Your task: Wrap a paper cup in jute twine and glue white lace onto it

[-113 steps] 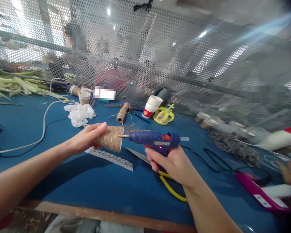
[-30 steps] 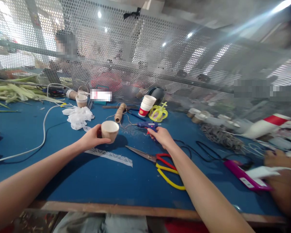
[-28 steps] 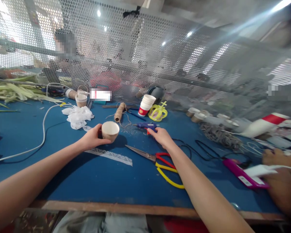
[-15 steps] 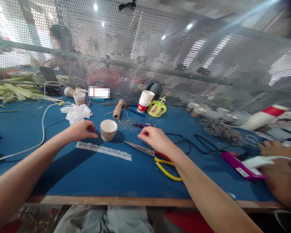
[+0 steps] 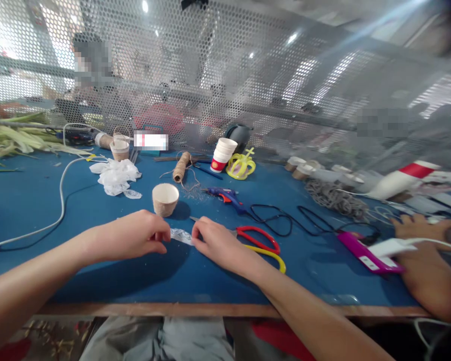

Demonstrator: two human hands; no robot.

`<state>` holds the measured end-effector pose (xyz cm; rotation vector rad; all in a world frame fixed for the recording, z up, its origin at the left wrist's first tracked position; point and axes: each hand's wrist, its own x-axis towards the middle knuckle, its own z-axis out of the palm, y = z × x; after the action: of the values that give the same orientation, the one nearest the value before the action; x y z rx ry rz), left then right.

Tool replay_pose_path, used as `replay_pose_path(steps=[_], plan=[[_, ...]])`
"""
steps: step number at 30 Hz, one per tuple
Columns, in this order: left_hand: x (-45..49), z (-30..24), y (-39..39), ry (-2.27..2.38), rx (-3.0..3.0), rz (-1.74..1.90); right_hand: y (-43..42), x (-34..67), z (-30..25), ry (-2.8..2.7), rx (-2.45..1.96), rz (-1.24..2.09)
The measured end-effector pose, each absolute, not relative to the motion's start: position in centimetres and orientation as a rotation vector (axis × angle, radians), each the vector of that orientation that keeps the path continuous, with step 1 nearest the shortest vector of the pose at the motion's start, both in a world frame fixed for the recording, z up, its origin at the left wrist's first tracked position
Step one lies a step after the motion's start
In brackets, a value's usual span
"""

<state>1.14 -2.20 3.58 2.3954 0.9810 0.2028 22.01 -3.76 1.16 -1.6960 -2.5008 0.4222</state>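
Observation:
A white lace strip (image 5: 182, 236) lies on the blue table, its left part hidden beneath my left hand (image 5: 141, 234). That hand hovers over it with fingers curled and a gap between thumb and forefinger, holding nothing visible. At the strip's right end, the thumb and fingers of my right hand (image 5: 214, 243) are closed on the lace. Just beyond the hands stands a small paper cup (image 5: 165, 200) with a twine-like brown outside and white inside. Scissors with a red and a yellow handle (image 5: 261, 238) lie partly under my right hand and wrist.
A blue glue gun (image 5: 227, 196), twine spool (image 5: 181, 168), stacked paper cups (image 5: 224, 154) and yellow crown (image 5: 241, 165) lie farther back. Crumpled white lace (image 5: 116, 175) is left. Cables cross the table. Another person's hand (image 5: 421, 230) rests right, near a purple power strip (image 5: 368, 254).
Both hands have come nearer and toward each other over the lace strip. My right hand has moved off the glue gun area and closed on the strip's right end.

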Motion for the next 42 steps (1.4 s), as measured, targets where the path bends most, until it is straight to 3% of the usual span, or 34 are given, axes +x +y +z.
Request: replay_pose_path(steps=[6, 17, 24, 31, 35, 42], plan=[[2.2, 1.9, -2.8, 0.809, 2.395, 0.549, -5.2, 21.1, 3.3, -2.437, -1.497, 0.614], [1.5, 0.9, -2.0, 0.881, 1.757, 0.511, -5.1, 20.7, 3.7, -2.042, -1.304, 1.032], [1.4, 1.2, -2.1, 0.916, 1.822, 0.606, -3.4, 20.8, 2.3, -1.735, -1.308, 1.404], [0.2, 2.2, -1.5, 1.029, 2.183, 0.713, -2.6, 19.9, 2.9, -1.845, -1.3, 1.127], [-0.6, 2.6, -0.8, 1.091, 2.318, 0.781, -1.9, 19.3, 2.7, -1.987, -1.286, 0.787], [-0.6, -0.5, 0.8, 1.184, 2.33, 0.915, -0.9, 19.4, 0.9, -2.064, -1.256, 0.365]])
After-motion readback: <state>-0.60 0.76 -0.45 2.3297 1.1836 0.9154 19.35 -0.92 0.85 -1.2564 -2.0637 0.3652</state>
